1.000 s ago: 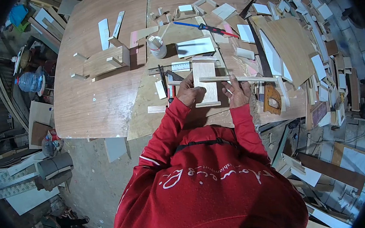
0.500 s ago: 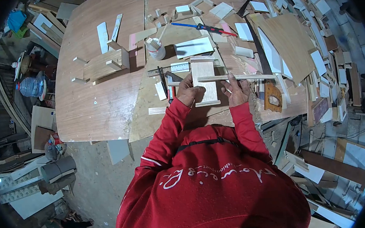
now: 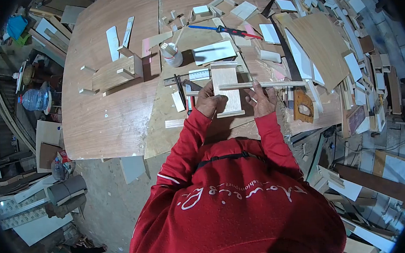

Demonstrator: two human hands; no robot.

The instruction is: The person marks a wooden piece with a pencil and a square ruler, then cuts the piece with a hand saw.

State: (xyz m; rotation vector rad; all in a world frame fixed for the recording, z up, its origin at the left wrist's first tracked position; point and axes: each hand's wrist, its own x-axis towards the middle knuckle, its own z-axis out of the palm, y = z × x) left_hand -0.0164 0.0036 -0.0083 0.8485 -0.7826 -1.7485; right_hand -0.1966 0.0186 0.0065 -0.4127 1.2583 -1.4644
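Observation:
My left hand is closed on the left edge of a small wooden panel, thumb over its face. The panel has a narrow strip along its top and bottom ends. A long thin wooden strip lies across the panel and reaches far out to the right. My right hand grips this strip to the right of the panel, fingertips over it. Just above the panel's left side lies a steel ruler. Left of my left hand are a dark pencil-like tool and a pale wood offcut.
A small wooden piece with legs lies on the table at left. Beyond my hands stand a white cup with brushes or sticks and a white board. A handsaw and a plywood sheet lie at right.
My hands, the panel and the long strip keep practically the same position. Only the whole view has shifted very slightly.

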